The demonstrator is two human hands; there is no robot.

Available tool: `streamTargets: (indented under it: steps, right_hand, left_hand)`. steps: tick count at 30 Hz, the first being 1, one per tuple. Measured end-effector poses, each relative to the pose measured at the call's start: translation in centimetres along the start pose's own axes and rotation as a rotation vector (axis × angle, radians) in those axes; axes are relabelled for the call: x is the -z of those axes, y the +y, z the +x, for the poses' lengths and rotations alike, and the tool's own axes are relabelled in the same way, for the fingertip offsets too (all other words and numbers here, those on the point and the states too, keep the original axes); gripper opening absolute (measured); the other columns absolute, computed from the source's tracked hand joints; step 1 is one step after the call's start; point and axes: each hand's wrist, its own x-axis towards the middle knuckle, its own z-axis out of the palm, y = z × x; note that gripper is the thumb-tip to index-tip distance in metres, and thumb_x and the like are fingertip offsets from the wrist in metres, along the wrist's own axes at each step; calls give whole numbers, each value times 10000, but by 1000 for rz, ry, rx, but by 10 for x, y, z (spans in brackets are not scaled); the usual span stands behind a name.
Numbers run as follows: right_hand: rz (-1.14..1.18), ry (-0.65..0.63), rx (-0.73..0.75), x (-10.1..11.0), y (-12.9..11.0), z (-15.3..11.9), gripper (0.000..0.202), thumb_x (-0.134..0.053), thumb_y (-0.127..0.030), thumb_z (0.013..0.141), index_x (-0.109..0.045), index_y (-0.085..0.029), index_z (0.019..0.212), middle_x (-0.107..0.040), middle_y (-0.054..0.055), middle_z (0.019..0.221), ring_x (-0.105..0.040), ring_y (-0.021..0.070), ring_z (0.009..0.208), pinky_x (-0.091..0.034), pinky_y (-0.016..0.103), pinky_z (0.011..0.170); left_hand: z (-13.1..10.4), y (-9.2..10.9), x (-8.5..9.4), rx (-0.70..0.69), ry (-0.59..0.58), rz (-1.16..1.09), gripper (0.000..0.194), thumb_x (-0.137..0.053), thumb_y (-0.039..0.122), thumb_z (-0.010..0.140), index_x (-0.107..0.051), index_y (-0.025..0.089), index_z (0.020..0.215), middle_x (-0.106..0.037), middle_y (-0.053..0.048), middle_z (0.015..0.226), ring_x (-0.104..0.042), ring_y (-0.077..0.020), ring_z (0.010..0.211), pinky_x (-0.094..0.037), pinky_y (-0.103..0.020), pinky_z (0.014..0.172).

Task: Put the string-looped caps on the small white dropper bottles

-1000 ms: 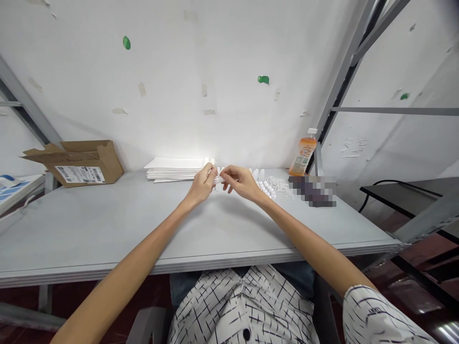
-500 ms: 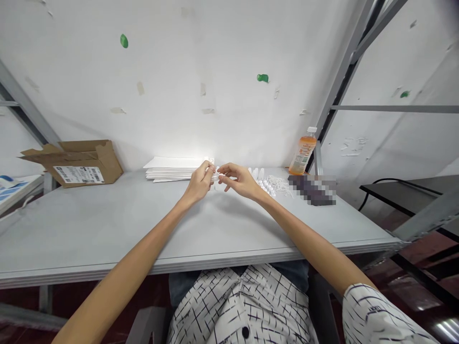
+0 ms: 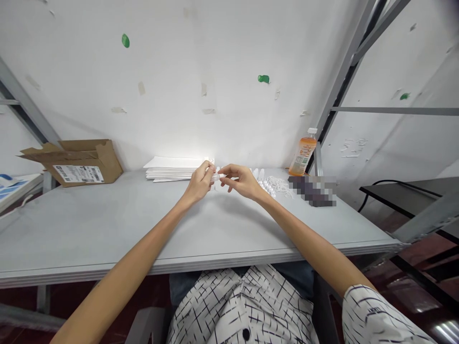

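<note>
My left hand (image 3: 201,181) is closed on a small clear-white plastic piece (image 3: 215,177) above the middle of the grey table (image 3: 222,229). Facing it from the right, my right hand (image 3: 241,180) has its thumb and forefinger pinched at the end of that piece; what lies between those fingertips is too small to make out. Behind my left hand lies a stack of white sheets (image 3: 172,168). Just right of my right hand are several small white plastic parts (image 3: 267,186), and beside them a pile of thin white strings (image 3: 281,185).
An open cardboard box (image 3: 84,165) stands at the back left. At the back right stands a bottle of orange drink (image 3: 303,154), with a blurred dark object (image 3: 311,191) in front of it. Grey metal posts (image 3: 344,76) rise at the table's right side.
The fingers of my right hand have shifted slightly at the end of the plastic piece. My left hand has stayed in place. The camera view has moved a little.
</note>
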Motion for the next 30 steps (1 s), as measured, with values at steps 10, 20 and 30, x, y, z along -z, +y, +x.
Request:
streamTargets:
  steps: [10,20,30]
  right_hand:
    - [-79,52,48,-2,-1,-1,139,-669,-249,784,-685,-160,890,-707,57,867,-695,176,746,-581,260,499]
    - [-267,118,181,-7,-8,-5,84,-620,-251,826,-677,-193,851,-719,54,882,-698,177,763,-572,265,540]
    - [-27,117,59,-8,-9,-3,149,-700,-308,787,-689,-181,864,-692,57,921,-666,180,818,-603,263,511]
  left_hand:
    - [-2,7,0,139,-36,-100,196,-433,367,967,-402,234,826,-271,114,479,-200,-53,343,-186,-145,335]
    - [-2,7,1,156,-22,-130,201,-481,357,933,-407,227,799,-263,116,463,-207,-50,338,-184,-141,320]
    - [-2,5,0,94,-14,-90,268,-465,356,959,-373,219,747,-285,112,474,-249,-46,336,-237,-147,294]
